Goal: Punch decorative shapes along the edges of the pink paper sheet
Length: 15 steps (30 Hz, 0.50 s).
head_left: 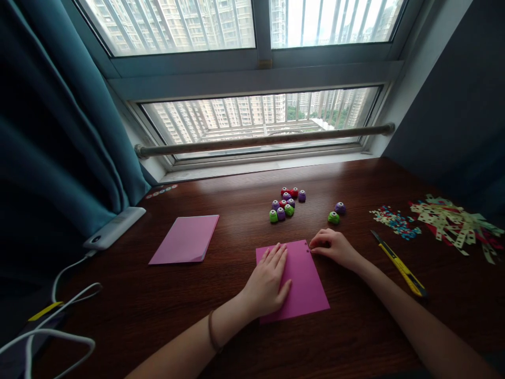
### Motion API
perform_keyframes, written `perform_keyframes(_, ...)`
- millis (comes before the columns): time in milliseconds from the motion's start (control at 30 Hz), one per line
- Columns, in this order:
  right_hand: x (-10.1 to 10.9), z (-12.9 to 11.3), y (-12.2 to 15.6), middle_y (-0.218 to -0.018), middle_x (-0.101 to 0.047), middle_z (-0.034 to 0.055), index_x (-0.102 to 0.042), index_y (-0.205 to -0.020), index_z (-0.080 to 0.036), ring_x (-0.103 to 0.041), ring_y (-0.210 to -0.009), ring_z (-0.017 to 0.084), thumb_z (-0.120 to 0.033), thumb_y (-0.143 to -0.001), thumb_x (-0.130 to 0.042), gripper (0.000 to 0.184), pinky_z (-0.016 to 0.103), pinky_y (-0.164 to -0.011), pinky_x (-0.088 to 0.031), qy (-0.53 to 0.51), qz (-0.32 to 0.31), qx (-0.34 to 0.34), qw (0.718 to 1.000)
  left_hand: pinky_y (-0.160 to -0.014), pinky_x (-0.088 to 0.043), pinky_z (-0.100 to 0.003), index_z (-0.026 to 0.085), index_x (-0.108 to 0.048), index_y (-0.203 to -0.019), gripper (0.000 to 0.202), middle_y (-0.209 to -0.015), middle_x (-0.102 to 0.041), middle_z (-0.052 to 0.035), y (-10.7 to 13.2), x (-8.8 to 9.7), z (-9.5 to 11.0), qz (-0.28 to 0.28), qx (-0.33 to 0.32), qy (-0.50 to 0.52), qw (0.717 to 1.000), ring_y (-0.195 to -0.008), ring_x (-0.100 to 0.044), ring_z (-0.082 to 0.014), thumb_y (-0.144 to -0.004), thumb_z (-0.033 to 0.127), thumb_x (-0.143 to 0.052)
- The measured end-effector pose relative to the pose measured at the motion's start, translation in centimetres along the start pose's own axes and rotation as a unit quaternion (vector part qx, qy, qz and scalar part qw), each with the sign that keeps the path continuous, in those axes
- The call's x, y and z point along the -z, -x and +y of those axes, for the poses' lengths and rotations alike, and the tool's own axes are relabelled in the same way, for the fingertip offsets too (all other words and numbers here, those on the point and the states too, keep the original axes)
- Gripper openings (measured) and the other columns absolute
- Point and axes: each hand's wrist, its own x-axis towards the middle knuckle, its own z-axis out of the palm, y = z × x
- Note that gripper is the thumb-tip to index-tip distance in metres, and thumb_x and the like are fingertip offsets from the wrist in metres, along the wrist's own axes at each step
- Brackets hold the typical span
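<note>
A pink sheet of paper (303, 284) lies on the dark wooden desk (221, 295) right in front of me. My left hand (268, 281) rests flat on its left half, fingers stretched out. My right hand (333, 247) sits at the sheet's top right corner with its fingers curled and pinched at the edge, where a few small punched holes show. What the fingertips pinch is too small to make out.
A cluster of small paper punches (286, 202) in green, purple and red stands behind the sheet, two more (336, 213) to the right. A yellow utility knife (400, 266) and paper scraps (442, 221) lie right. A pink paper stack (185, 239), power bank (114, 227) and white cable (59, 310) are left.
</note>
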Motion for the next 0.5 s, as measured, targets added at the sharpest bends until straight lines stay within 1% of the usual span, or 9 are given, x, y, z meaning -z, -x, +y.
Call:
perform_keyframes(100,-0.26,-0.04,-0.01,-0.084,-0.063,-0.0006,-0.068,-0.075,-0.023,-0.05,-0.084,0.012,-0.036,-0.074,-0.062,0.014,0.026,-0.08,-0.039,0.018,0.001,0.006,1.0,-0.109,-0.019,-0.046,0.007,-0.021,-0.14,0.066,-0.145,-0.023,-0.0161,0.02,0.0,0.02,-0.001,0.004,-0.001,1.0,-0.136,-0.01,-0.0256,-0.084,0.03,-0.047)
perform_keyframes(167,-0.26,-0.07,0.02,-0.082,-0.062,-0.0008,-0.067,-0.072,-0.022,-0.049,-0.083,0.012,-0.033,-0.074,-0.061,0.012,0.026,-0.079,-0.039,0.02,0.0,0.008,1.0,-0.109,-0.019,-0.046,0.006,-0.021,-0.14,0.066,-0.145,-0.023,-0.0163,0.03,0.01,0.05,-0.002,0.008,-0.003,1.0,-0.136,-0.009,-0.0255,-0.084,0.03,-0.047)
perform_keyframes(400,-0.05,0.06,0.07,-0.078,-0.059,0.0001,-0.062,-0.071,-0.019,-0.051,-0.078,0.01,-0.03,-0.077,-0.057,0.014,0.023,-0.073,-0.04,0.017,0.014,0.008,1.0,-0.11,-0.018,-0.044,0.004,-0.022,-0.139,0.066,-0.146,-0.022,-0.0167,-0.04,0.03,0.05,-0.004,0.011,-0.012,1.0,-0.136,-0.008,-0.0253,-0.084,0.031,-0.047)
perform_keyframes(500,0.05,0.01,-0.03,-0.076,-0.059,-0.0002,-0.06,-0.071,-0.018,-0.051,-0.072,0.009,-0.032,-0.077,-0.056,0.016,0.021,-0.067,-0.04,0.011,0.033,0.007,0.999,-0.11,-0.018,-0.043,0.004,-0.022,-0.139,0.066,-0.146,-0.022,-0.0169,-0.06,0.0,0.03,-0.005,0.012,-0.014,1.0,-0.136,-0.008,-0.0253,-0.084,0.031,-0.047)
